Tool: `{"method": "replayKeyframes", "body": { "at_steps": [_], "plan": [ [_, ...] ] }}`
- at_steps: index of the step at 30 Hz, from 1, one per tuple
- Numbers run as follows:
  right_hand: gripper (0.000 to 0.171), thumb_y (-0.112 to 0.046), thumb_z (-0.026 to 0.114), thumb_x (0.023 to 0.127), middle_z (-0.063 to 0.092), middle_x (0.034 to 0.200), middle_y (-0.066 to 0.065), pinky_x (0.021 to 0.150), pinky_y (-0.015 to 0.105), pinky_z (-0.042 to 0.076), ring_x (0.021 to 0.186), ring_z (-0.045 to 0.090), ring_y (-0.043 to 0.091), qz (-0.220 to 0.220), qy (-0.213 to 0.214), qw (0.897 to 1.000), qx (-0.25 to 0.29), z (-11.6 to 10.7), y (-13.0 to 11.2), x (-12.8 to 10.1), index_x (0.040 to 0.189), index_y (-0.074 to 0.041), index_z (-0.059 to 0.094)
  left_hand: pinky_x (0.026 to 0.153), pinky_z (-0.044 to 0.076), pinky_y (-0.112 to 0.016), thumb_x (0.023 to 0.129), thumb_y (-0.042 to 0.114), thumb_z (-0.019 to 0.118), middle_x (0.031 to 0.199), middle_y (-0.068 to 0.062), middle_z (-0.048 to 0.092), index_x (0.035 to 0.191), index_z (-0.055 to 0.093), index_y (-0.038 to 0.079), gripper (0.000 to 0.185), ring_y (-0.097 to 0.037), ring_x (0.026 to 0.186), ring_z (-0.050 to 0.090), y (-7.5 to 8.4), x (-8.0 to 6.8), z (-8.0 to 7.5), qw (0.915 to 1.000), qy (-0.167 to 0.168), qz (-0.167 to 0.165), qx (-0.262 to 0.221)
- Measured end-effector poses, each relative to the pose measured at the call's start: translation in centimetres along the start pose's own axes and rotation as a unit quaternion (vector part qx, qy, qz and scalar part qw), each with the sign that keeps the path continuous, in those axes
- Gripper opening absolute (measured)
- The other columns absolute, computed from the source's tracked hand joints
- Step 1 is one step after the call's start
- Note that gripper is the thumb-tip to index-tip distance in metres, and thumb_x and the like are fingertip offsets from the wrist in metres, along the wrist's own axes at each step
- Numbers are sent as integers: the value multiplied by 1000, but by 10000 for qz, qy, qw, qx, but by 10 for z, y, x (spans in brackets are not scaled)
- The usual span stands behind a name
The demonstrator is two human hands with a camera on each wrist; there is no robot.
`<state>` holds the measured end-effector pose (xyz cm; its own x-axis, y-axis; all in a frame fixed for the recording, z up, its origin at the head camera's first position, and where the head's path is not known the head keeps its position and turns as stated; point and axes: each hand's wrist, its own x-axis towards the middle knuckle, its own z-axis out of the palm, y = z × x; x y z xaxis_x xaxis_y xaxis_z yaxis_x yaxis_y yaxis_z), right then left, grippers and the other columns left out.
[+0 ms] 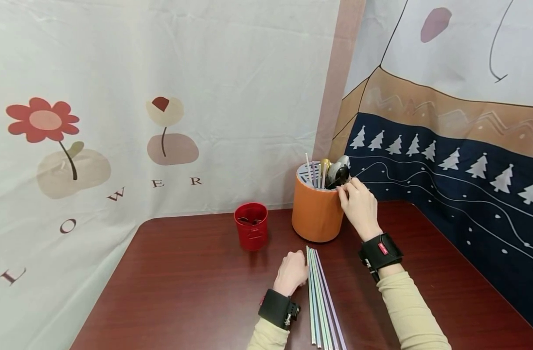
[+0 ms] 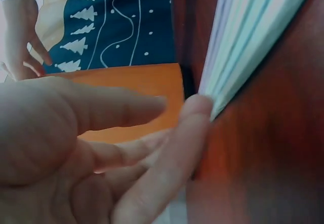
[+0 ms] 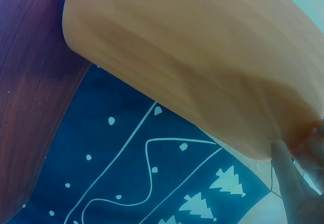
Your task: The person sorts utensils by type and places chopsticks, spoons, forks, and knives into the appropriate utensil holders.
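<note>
Basically, the straws [image 1: 320, 296] lie on the table [image 1: 196, 282], far ends bunched in front of the orange holder [image 1: 317, 214], near ends fanned a bit. L hand [image 1: 293, 268] is loose, fingers uncurled, a fingertip at the bundle's far end, no grip AFAICT. R hand [image 1: 362, 206] is at the holder's rim; can't tell if it's pinching that or s/th inside. To do it well, prob. best to steady the holder w/ R, light pressure so it won't tip, then gather the straws w/ L nearer mid-length, since holding one end alone could let 'em splay or roll. Lift tog., ends level, clear of the utensils [image 1: 342, 175] crowding the R side & the red cup [image 1: 252, 236].
</note>
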<state>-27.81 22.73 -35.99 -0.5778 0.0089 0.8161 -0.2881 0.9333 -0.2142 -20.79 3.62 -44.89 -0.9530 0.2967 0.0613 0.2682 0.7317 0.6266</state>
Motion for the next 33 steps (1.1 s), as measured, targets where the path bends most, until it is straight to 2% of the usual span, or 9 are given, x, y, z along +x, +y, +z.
{"method": "replayKeyframes", "body": {
  "at_steps": [3,8,12,17,20,23,27,29,33],
  "plan": [
    [22,-14,62,90,54,76,10,49,44,44,62,53,30,0,10,10000,12,1,0,1,73,-1,64,42,41,-23,87,4,58,54,-6,56,91,60,-3,8,-12,37,53,1,-4,2,9985,-385,-384,13],
    [22,-15,62,90,54,76,10,49,44,44,62,53,30,-6,-22,10000,5,2,0,1,73,-1,63,42,42,-24,85,5,62,67,-13,60,107,59,-6,24,-13,35,55,6,-8,5,9948,-639,-713,337],
    [22,-14,62,90,54,76,10,49,44,44,62,53,30,0,-20,10000,-2,0,-1,1,72,-1,63,42,44,-25,83,4,64,74,-18,64,100,61,-6,20,-15,36,56,8,-9,7,9937,-675,-711,543],
    [22,-15,62,91,54,77,10,49,44,44,62,53,30,20,-53,10000,-11,0,-2,0,73,-1,63,60,54,-29,80,7,68,93,-22,68,108,60,-6,31,-21,54,62,9,-8,9,9907,-726,-668,936],
    [22,-15,62,91,54,77,10,49,43,44,62,52,29,32,-60,10000,-15,0,-2,-1,73,-1,63,64,54,-29,78,7,69,90,-20,68,102,63,-5,27,-24,60,62,10,-8,10,9900,-743,-595,1040],
    [23,-14,62,90,54,76,11,49,43,44,62,52,29,36,-71,10000,-12,0,-2,-1,73,-1,63,55,52,-28,76,7,70,75,-16,67,78,66,-1,9,-24,56,63,10,-11,10,9907,-613,-565,1079],
    [23,-14,62,90,54,76,11,49,42,44,62,53,29,32,-75,10000,-16,0,-2,-1,72,0,63,47,48,-28,73,11,73,63,-12,63,57,63,6,19,-24,52,61,10,-17,8,9889,-215,-609,1340],
    [23,-14,62,90,54,76,10,49,42,44,61,53,29,33,-76,10000,-20,0,-2,0,72,0,63,47,47,-30,70,14,75,64,-11,63,58,63,6,19,-24,56,59,11,-19,7,9862,-16,-630,1534],
    [23,-15,62,90,54,77,10,49,42,44,62,53,29,27,-75,10000,0,-1,-3,0,72,-1,63,47,48,-33,67,14,76,67,-12,65,61,66,6,14,-26,59,62,13,-21,4,9853,183,-756,1522]
  ]
}}
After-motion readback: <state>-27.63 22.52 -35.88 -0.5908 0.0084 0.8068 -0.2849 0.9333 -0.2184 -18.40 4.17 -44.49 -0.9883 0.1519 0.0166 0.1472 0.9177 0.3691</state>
